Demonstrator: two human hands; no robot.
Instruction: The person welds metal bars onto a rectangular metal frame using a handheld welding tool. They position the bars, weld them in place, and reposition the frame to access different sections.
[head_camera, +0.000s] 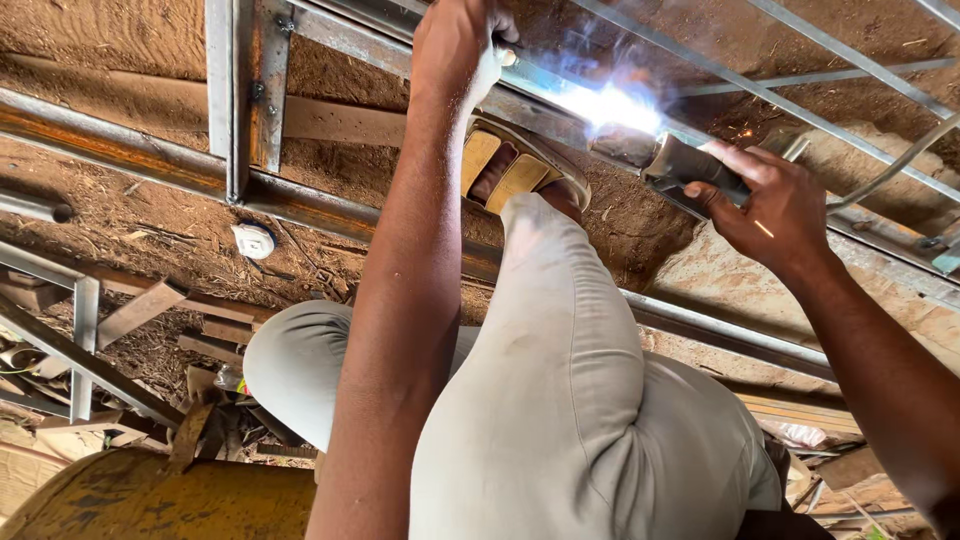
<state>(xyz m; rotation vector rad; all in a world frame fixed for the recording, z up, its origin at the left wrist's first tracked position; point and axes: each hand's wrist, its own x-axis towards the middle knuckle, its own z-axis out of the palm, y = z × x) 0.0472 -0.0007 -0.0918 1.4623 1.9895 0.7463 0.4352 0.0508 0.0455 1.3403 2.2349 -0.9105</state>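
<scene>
Right hand (775, 205) is wrapped tight around the welding holder (690, 165), whose tip meets a bright arc (610, 105) on the metal frame (300, 200) just left of it. Left hand (455, 50) grips the frame bar beyond the sandalled foot (520, 170).

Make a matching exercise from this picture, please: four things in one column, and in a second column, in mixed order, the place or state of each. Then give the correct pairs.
Things:
1. welding holder
2. sandal
3. white round object
4. yellow drum

Places or states:
A. lying on the dirt, left of the arm
B. at the bottom left corner
C. gripped in the right hand, next to the bright arc
D. on the foot, resting against the metal frame

Pairs: 1-C, 2-D, 3-A, 4-B

The left hand grips a bar at the top of the frame.
</scene>
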